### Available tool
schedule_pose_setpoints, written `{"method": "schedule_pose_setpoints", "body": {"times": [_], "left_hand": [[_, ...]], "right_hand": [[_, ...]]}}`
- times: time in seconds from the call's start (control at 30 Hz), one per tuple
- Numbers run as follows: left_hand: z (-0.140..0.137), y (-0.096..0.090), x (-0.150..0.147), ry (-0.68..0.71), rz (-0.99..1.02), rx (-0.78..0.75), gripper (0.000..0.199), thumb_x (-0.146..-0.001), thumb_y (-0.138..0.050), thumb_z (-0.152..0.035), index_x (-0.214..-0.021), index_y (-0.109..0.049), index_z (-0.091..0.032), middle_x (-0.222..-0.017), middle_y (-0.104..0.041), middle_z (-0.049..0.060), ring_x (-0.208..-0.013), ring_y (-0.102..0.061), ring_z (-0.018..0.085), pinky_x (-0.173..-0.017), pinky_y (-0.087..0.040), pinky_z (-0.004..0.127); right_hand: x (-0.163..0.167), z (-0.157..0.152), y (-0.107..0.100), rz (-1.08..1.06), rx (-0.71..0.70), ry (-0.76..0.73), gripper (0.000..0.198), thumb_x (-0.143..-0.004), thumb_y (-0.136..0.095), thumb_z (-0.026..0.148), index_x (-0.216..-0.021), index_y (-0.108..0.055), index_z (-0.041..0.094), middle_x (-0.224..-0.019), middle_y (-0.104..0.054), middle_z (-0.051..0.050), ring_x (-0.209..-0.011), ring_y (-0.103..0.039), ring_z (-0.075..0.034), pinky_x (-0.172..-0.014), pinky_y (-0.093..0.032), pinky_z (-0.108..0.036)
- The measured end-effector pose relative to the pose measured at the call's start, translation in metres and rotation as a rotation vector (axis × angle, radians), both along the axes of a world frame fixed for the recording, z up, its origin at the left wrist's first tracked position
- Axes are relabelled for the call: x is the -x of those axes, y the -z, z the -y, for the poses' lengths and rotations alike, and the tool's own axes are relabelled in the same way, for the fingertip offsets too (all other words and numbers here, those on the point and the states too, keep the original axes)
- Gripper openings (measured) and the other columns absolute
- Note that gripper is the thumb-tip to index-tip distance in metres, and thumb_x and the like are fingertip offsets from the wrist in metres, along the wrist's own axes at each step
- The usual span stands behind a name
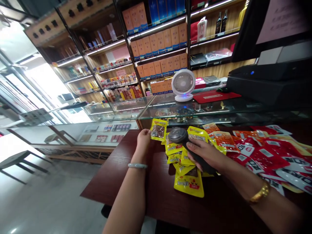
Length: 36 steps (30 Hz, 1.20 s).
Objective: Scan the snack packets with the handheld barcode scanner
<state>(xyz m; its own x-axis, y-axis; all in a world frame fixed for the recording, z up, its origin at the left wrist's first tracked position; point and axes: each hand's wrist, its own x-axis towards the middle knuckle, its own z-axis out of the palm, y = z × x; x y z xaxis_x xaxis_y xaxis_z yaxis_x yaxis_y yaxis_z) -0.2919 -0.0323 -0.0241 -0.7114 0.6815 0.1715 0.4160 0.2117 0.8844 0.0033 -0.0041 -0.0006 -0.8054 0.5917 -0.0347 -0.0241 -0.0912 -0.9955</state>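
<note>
My left hand [143,138] pinches the left edge of a yellow snack packet [159,129] with a clear window showing brown food inside. This packet is over the far edge of the dark wooden table [114,165]. In my right hand [201,151] is a black handheld barcode scanner [178,135], its round head pointing toward the left. Several more yellow snack packets [188,183] lie in an overlapping pile under and around the scanner, partly hidden by it and by my right hand.
Right of the yellow pile lie orange packets [223,141] and red-and-white packets [265,154]. A glass display counter [156,112] runs behind the table, with a small white fan [183,85] and a red mat [214,97] on top. A stool [19,159] stands at left.
</note>
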Motion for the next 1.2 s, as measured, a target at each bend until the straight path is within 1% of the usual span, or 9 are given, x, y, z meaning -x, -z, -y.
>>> {"method": "schedule_pose_setpoints", "body": {"times": [0.17,0.27,0.33,0.4,0.5,0.63,0.73,0.87,1.2], "left_hand": [[0.022,0.001,0.041,-0.286,-0.253,0.296,0.024,-0.086,-0.050,-0.033,-0.092,-0.068,-0.019,-0.095,-0.071,0.013,-0.088,-0.064,0.026,-0.072,-0.043,0.033],[0.025,0.000,0.038,-0.403,-0.307,0.340,0.031,-0.083,-0.056,-0.036,-0.105,-0.067,-0.018,-0.114,-0.066,0.020,-0.107,-0.059,0.035,-0.084,-0.043,0.042],[0.019,-0.003,0.026,-0.449,-0.438,0.312,0.037,-0.083,-0.056,-0.041,-0.109,-0.066,-0.017,-0.121,-0.063,0.021,-0.115,-0.055,0.036,-0.090,-0.040,0.043],[0.011,-0.004,0.008,-0.330,-0.518,0.294,0.038,-0.087,-0.049,-0.050,-0.098,-0.069,-0.019,-0.108,-0.068,0.017,-0.108,-0.059,0.032,-0.087,-0.042,0.038],[0.000,-0.001,-0.021,0.019,-0.422,0.363,0.051,-0.086,-0.045,-0.063,-0.068,-0.067,-0.020,-0.073,-0.068,0.011,-0.082,-0.063,0.026,-0.071,-0.041,0.030],[-0.009,0.013,-0.043,0.230,-0.362,0.417,0.037,-0.072,-0.067,-0.055,-0.064,-0.062,-0.020,-0.064,-0.063,0.005,-0.066,-0.057,0.019,-0.060,-0.035,0.027],[-0.013,0.020,-0.042,0.230,-0.312,0.253,0.023,-0.074,-0.068,-0.040,-0.070,-0.059,-0.019,-0.066,-0.060,0.000,-0.064,-0.052,0.014,-0.059,-0.034,0.024],[-0.015,0.016,-0.033,0.136,-0.147,0.039,0.015,-0.080,-0.060,-0.034,-0.079,-0.057,-0.019,-0.068,-0.057,-0.002,-0.065,-0.051,0.012,-0.059,-0.037,0.021],[-0.011,0.010,-0.033,0.146,-0.117,-0.001,0.021,-0.078,-0.059,-0.040,-0.074,-0.051,-0.021,-0.059,-0.051,-0.006,-0.055,-0.045,0.009,-0.054,-0.034,0.020]], "right_hand": [[0.000,0.000,0.000,-0.014,-0.016,-0.008,0.038,-0.088,-0.057,0.058,-0.087,-0.050,0.020,-0.061,-0.056,0.007,-0.035,-0.049,-0.006,-0.033,-0.039,-0.017],[-0.001,0.001,-0.002,-0.016,-0.004,-0.003,0.039,-0.088,-0.057,0.058,-0.084,-0.049,0.021,-0.060,-0.056,0.007,-0.035,-0.049,-0.006,-0.033,-0.039,-0.018],[-0.002,0.001,-0.004,-0.023,-0.010,-0.002,0.039,-0.088,-0.057,0.059,-0.083,-0.049,0.021,-0.061,-0.056,0.007,-0.035,-0.049,-0.006,-0.033,-0.039,-0.018],[-0.002,0.001,-0.005,-0.026,-0.020,0.005,0.039,-0.088,-0.057,0.059,-0.084,-0.049,0.021,-0.061,-0.056,0.007,-0.035,-0.049,-0.007,-0.033,-0.039,-0.018],[-0.002,0.001,-0.006,-0.020,-0.026,0.018,0.039,-0.087,-0.058,0.060,-0.085,-0.050,0.021,-0.060,-0.056,0.007,-0.035,-0.048,-0.007,-0.033,-0.039,-0.019],[-0.002,-0.001,-0.005,-0.035,-0.017,0.033,0.039,-0.086,-0.058,0.060,-0.088,-0.050,0.021,-0.060,-0.057,0.007,-0.035,-0.048,-0.007,-0.033,-0.039,-0.019],[-0.003,-0.002,-0.006,-0.039,0.000,0.053,0.040,-0.085,-0.059,0.061,-0.086,-0.049,0.022,-0.059,-0.056,0.007,-0.035,-0.048,-0.007,-0.033,-0.039,-0.019],[-0.005,-0.003,-0.009,-0.031,-0.002,0.108,0.043,-0.083,-0.060,0.062,-0.081,-0.048,0.022,-0.058,-0.056,0.007,-0.035,-0.049,-0.007,-0.033,-0.037,-0.019],[-0.005,-0.004,-0.010,-0.042,0.023,0.150,0.044,-0.083,-0.061,0.063,-0.079,-0.048,0.021,-0.059,-0.056,0.006,-0.035,-0.049,-0.006,-0.034,-0.037,-0.018]]}}
